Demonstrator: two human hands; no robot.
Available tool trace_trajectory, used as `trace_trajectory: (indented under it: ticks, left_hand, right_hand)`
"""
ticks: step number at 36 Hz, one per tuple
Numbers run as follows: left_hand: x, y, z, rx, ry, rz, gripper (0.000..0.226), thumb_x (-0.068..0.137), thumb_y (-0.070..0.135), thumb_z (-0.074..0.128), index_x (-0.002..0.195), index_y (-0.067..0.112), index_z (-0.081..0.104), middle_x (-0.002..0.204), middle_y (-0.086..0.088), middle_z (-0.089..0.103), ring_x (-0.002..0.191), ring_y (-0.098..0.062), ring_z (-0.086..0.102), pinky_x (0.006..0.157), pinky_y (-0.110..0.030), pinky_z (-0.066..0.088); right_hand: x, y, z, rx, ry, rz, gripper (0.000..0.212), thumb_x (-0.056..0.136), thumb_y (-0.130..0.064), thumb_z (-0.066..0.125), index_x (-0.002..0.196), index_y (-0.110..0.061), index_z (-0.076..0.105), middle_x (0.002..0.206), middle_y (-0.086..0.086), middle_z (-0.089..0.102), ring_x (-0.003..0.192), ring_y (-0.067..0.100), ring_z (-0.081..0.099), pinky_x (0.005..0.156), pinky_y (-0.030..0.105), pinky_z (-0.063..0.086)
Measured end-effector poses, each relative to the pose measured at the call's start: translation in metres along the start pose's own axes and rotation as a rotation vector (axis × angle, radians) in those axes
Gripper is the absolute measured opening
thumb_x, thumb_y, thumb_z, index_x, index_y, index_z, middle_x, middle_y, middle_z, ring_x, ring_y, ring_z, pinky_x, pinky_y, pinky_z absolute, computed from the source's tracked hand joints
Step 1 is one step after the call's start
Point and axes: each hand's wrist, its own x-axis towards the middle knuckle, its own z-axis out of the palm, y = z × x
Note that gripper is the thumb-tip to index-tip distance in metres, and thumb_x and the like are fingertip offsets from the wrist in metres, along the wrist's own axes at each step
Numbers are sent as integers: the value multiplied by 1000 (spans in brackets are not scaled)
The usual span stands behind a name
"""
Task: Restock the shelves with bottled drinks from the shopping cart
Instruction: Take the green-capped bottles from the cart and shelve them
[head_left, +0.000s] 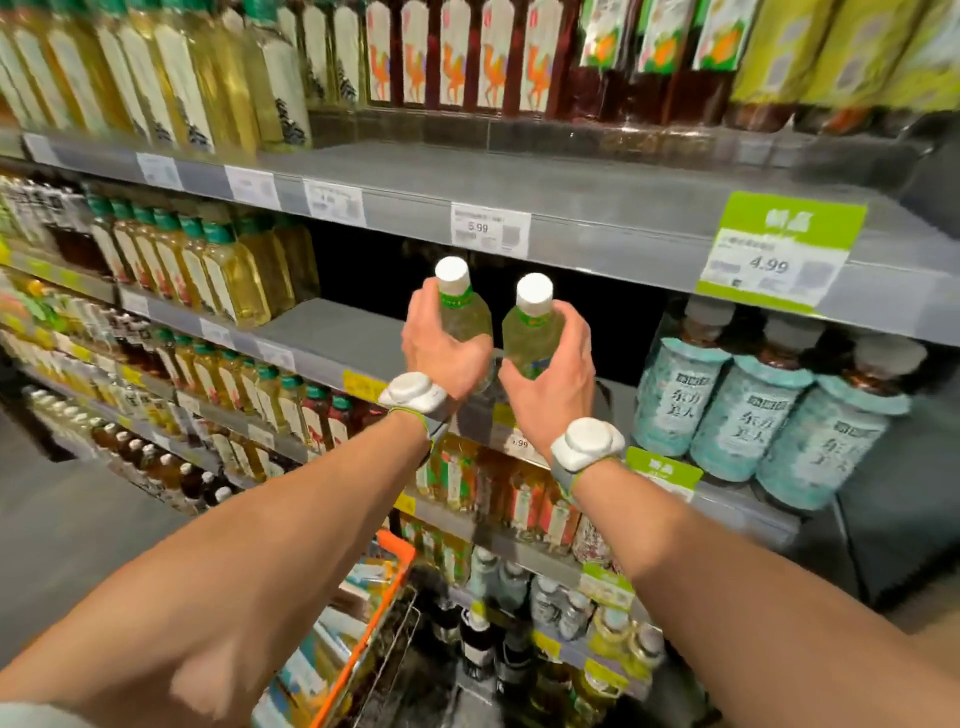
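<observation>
My left hand (441, 348) grips a pale green drink bottle with a white cap (462, 306), held upright. My right hand (556, 384) grips a second bottle of the same kind (530, 327) beside it. Both bottles hover in front of a dark gap on the grey shelf (332, 332), between yellow tea bottles (244, 270) on the left and teal-labelled bottles (737, 410) on the right. The orange-rimmed shopping cart (384, 597) sits below my arms with packaged goods in it.
The upper shelf (571, 208) carries price tags, with tall yellow and dark bottles standing above it. Lower shelves hold several rows of small bottles. A green promo tag (779, 249) hangs at the right. Grey floor lies to the left.
</observation>
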Motion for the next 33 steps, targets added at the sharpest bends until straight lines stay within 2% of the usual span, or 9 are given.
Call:
trace_trajectory:
  ticks: [2,5,8,11,13,15,20,29,33]
  left_hand:
    - [4,-5,10,-9,-37,7,38,59,11,69,91,13,50,86,-4,55,77,-23,53,67,-38,47]
    - [7,-15,22,-22,-63,-19,38,58,13,68,88,19,47,81,-1,55,72,-19,50,65,-32,44]
    - [12,-25,32,-33,-115,-29,35,58,16,66,85,20,45,75,1,55,66,-19,48,61,-33,43]
    - [25,-26,40,-38,-192,-113,32,57,23,63,83,20,45,77,2,57,67,-21,50,62,-32,41]
    - [35,-30,46,-49,-257,-235,32,57,26,62,86,20,51,83,0,62,74,-25,57,68,-35,48]
    - [36,-29,50,-58,-312,-282,36,58,28,63,93,21,55,88,0,66,80,-25,61,75,-41,54]
    - [33,-38,55,-47,-311,-264,35,60,29,64,92,20,53,88,0,63,79,-24,61,74,-45,53]
    - [33,-34,52,-15,-323,-229,34,59,31,64,90,23,52,86,3,63,79,-25,60,74,-42,53]
    - [29,-29,49,-13,-353,-207,37,56,32,64,89,19,52,85,1,63,75,-23,59,71,-43,52]
  right_hand:
    - [5,7,1,-56,7,23,71,70,-13,80,133,-10,47,127,9,52,109,22,53,82,15,34]
    - [14,14,5,-213,-13,101,67,70,-29,78,127,-18,43,120,3,51,108,31,57,78,33,44]
    - [17,24,10,-349,-19,187,63,70,-39,75,120,-22,40,112,3,50,106,33,56,77,41,48]
    - [18,33,15,-369,-7,267,63,71,-46,73,119,-21,40,112,2,50,105,33,56,77,42,49]
    - [21,37,21,-386,4,315,63,71,-48,72,118,-19,42,110,3,49,104,33,56,76,42,50]
    - [23,38,22,-417,-1,305,64,71,-48,71,118,-16,42,110,4,49,105,33,56,74,42,49]
    - [21,40,25,-487,2,279,64,75,-50,71,117,-15,39,110,5,49,105,31,55,69,35,41]
    - [20,32,21,-544,-50,280,65,80,-50,71,120,-14,35,115,6,46,109,29,53,68,33,38]
    - [13,26,13,-580,-73,261,73,82,-51,71,131,-14,32,123,7,45,114,28,52,72,37,45]
